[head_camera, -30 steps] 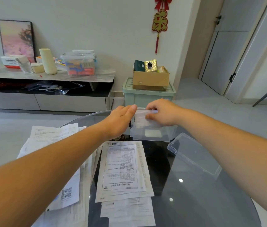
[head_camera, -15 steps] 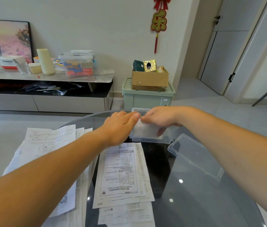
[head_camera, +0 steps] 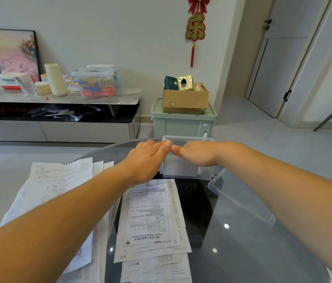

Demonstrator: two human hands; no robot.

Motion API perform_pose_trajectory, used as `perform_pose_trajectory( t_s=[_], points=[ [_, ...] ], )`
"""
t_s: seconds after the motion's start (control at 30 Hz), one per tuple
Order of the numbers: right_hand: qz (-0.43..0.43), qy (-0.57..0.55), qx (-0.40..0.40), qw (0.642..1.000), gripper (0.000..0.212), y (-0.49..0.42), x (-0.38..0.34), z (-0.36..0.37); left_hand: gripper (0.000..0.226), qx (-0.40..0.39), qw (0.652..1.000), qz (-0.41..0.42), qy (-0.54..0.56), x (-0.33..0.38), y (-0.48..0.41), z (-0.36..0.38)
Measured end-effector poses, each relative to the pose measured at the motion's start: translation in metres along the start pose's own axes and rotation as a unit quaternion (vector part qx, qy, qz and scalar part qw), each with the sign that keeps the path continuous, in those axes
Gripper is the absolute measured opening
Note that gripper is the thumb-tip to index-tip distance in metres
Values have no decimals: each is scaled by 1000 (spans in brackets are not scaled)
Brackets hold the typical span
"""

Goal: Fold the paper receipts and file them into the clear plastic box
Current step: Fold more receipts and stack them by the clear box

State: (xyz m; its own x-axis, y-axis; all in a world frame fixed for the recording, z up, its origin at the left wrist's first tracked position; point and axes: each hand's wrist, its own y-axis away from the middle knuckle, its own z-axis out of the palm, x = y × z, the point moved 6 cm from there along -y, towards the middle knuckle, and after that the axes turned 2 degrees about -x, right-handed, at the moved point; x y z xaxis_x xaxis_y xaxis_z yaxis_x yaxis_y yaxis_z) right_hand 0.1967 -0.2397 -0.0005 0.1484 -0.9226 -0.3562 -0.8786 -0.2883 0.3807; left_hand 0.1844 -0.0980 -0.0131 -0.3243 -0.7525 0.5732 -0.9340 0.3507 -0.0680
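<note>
The clear plastic box (head_camera: 183, 172) stands near the far edge of the round glass table (head_camera: 242, 231). White folded paper shows through its front wall. My left hand (head_camera: 147, 158) and my right hand (head_camera: 194, 153) lie flat over the box's open top, fingers straight, fingertips meeting above its left half. What is under the palms is hidden. Unfolded receipts (head_camera: 150, 217) lie in a stack in front of the box. More sheets (head_camera: 59, 180) are spread to the left under my left forearm.
The box's clear lid (head_camera: 240, 198) lies upside down on the glass to the right of the box. Beyond the table stand a green bin (head_camera: 181, 124) with a cardboard box (head_camera: 185, 99) on top and a low cabinet (head_camera: 59, 111) along the wall.
My right hand, which was pinching a folded paper above the box, has lowered into the box and flattened. My left hand's fingers have straightened over the box's top too.
</note>
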Motion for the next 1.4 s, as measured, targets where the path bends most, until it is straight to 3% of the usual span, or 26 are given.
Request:
perform_pose_trajectory(
  t_s=[0.2, 0.37, 0.57, 1.0, 1.4],
  points=[
    [-58, 33, 41, 997, 78, -1, 0, 3, 60, -7, 1000, 6, 3, -1, -1, 3],
    [-63, 3, 26, 998, 79, -2, -2, 3, 64, -4, 1000, -7, 12, -7, -5, 6],
    [-91, -22, 73, 993, 75, -7, 3, -3, 61, -1, 1000, 9, 10, -7, -7, 8],
    [-14, 0, 9, 1000, 82, -8, 4, 0, 61, 8, 1000, 1, 19, -7, -8, 8],
    [-41, 3, 76, 996, 78, -14, 7, -5, 59, -8, 1000, -6, -1, 0, -3, 7]
  ],
)
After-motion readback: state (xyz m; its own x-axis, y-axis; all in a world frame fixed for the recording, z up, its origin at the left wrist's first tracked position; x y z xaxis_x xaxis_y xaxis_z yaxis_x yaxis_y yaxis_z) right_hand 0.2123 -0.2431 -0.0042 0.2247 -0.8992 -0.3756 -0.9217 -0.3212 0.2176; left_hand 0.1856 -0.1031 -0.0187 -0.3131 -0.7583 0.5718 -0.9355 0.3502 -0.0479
